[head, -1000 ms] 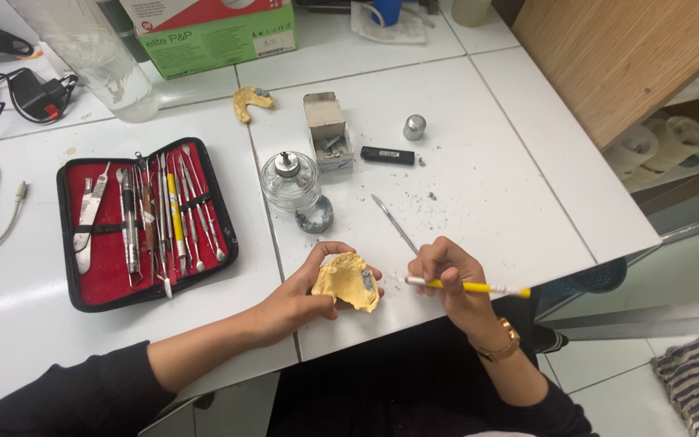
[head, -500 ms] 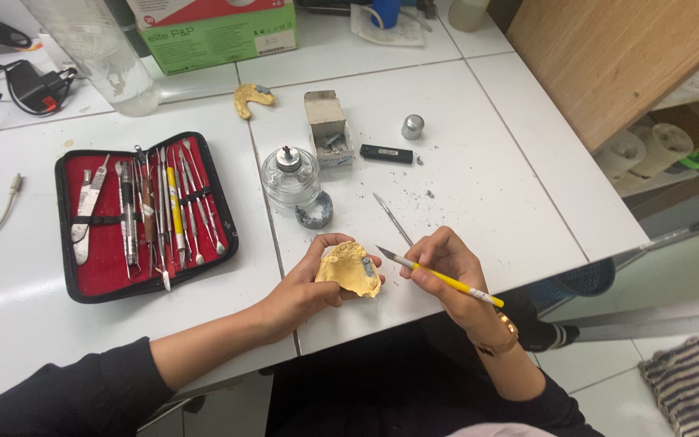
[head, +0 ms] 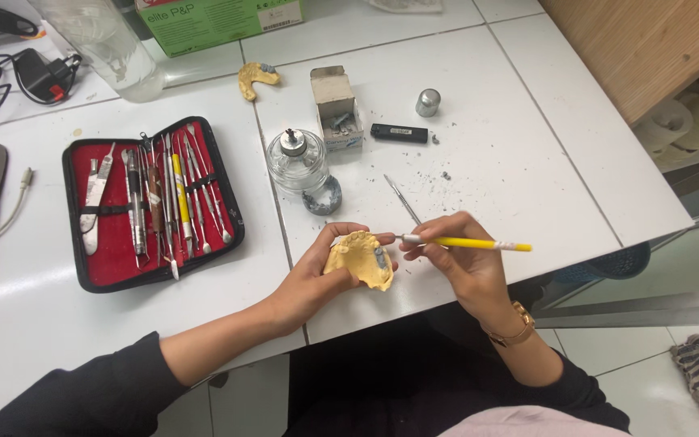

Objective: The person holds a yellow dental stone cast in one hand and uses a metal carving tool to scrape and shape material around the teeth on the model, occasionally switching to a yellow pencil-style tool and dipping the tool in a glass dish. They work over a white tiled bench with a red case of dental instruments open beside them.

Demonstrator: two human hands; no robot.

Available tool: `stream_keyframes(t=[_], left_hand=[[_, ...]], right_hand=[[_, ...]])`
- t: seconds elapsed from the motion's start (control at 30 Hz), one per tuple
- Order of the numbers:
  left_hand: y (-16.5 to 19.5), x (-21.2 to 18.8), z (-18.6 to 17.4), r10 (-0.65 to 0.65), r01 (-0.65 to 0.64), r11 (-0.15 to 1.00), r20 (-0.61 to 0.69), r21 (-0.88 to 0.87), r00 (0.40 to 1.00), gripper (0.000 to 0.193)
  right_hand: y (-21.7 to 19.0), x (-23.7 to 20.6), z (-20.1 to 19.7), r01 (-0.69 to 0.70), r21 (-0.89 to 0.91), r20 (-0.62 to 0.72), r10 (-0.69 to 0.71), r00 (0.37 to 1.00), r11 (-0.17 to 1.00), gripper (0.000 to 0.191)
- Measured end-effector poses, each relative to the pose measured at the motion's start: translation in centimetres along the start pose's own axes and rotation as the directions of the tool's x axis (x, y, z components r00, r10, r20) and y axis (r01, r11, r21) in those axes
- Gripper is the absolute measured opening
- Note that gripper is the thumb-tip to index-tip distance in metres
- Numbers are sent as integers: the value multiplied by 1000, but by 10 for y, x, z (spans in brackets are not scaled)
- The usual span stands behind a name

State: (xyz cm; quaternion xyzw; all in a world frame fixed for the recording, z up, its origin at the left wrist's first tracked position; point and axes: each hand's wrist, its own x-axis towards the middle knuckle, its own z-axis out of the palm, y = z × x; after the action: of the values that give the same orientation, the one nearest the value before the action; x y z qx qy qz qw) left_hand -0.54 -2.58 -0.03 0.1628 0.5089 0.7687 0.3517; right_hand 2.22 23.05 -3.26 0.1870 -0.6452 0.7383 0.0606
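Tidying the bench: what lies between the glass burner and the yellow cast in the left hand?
Head view: a small grey arch-shaped piece lies between glass burner and yellow cast, against the burner's base.

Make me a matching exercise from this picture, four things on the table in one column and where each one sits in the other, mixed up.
Things:
1. yellow dental cast
2. yellow-handled tool
3. glass spirit lamp
4. red-lined instrument case

Places:
A. lying open at the left of the table
B. in the right hand
C. standing beside the small cardboard box
D. in the left hand

Pairs: 1-D, 2-B, 3-C, 4-A
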Motion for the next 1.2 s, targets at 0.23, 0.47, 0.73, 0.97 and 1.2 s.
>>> stream_keyframes(t=[0.23, 0.47, 0.73, 0.97, 1.2], left_hand=[[-13, 4, 7, 78, -68, 992, -103, 105, 992, 37], [-9, 5, 10, 110, -89, 983, -126, 164, 986, 33], [-5, 1, 8, 107, -86, 981, -118, 174, 987, 33], [7, 3, 9, 99, -81, 982, -98, 170, 990, 35], [0, 6, 1, 12, 1, 997, -161, 83, 987, 46]], right_hand=[[-3, 0, 2, 35, 65, 28, -37, 999, 997, 13], [-2, -17, 19, 369, -399, 71, -372, 925, 840, 24], [-5, -17, 19, 340, -299, 73, -333, 940, 892, 27], [-8, -9, 17, 314, -210, 51, -310, 949, 926, 27], [2, -6, 9, 143, 18, 77, -144, 987, 989, 23]])
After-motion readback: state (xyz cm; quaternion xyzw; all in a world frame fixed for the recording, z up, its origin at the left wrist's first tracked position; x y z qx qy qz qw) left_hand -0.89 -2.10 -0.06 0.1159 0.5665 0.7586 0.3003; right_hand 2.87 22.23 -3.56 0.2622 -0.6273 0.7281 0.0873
